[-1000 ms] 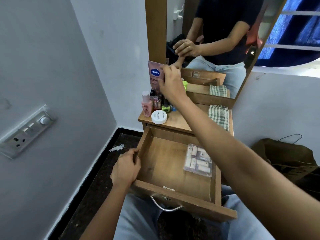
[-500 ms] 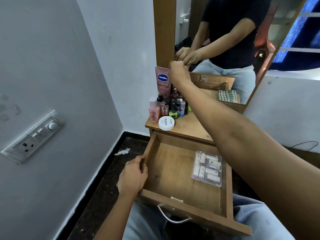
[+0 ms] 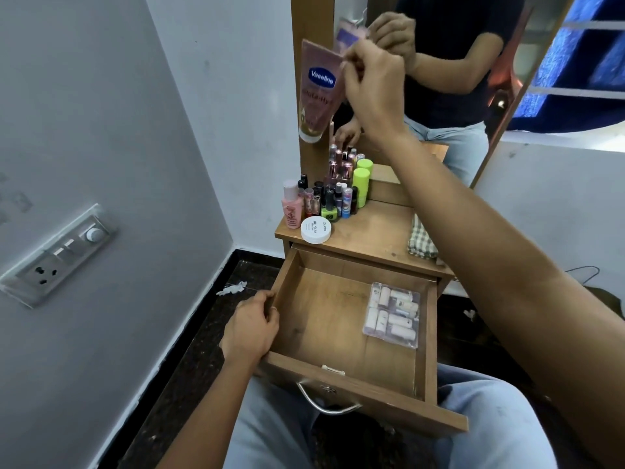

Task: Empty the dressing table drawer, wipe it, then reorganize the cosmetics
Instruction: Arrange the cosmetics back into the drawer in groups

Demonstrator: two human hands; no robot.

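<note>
Dresser top crowded; right grip (image 3: 370,86) pinches Vaseline tube (image 3: 318,93) aloft; left grip (image 3: 252,328) clasps drawer (image 3: 338,319) wall.

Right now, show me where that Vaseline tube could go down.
The drawer floor is bare left of the clear pouch. On the tabletop, bare wood runs between the white jar and the checked cloth. The back left corner is crowded with bottles.

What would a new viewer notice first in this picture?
Most striking is the pink Vaseline tube, held up in the air by the right hand in front of the mirror. Below it, the open drawer holds only a clear packet at its right side, and the left hand grips its left wall.
</note>
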